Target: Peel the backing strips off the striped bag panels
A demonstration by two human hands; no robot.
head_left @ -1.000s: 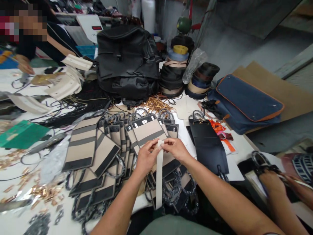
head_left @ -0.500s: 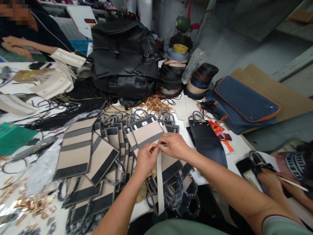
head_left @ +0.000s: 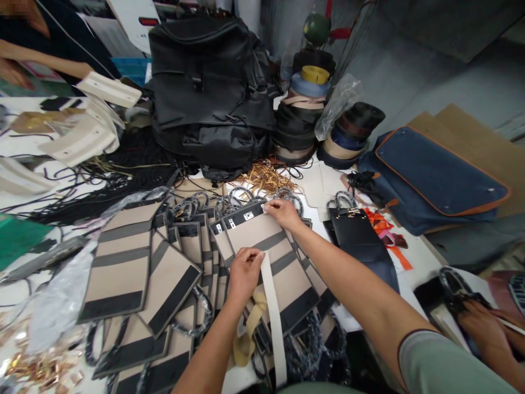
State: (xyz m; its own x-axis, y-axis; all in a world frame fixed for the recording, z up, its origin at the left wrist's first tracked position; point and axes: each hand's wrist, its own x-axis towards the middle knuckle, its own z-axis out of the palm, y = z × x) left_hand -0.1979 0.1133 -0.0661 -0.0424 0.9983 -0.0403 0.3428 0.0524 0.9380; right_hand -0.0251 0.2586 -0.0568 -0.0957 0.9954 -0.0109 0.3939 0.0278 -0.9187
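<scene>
My left hand pinches the upper end of a long cream strip, which hangs down toward my lap. Farther up, my right hand is at the top edge of a beige and black panel, its thumb and fingers together over a small white patch; whether they hold anything is too small to tell. More white patches show along that black top band. Striped panels lie in overlapping piles on the left, with plastic-wrapped handles among them. A yellowish strip curls beside the cream one.
Behind the panels stands a large black backpack, with strap rolls to its right. A black bag and a blue bag lie at right. Gold metal pieces lie lower left. Other people's hands show at far left and lower right.
My hands have come apart: the right moved up to the panel's top edge, while the left stayed low with the cream strip. The view has shifted slightly.
</scene>
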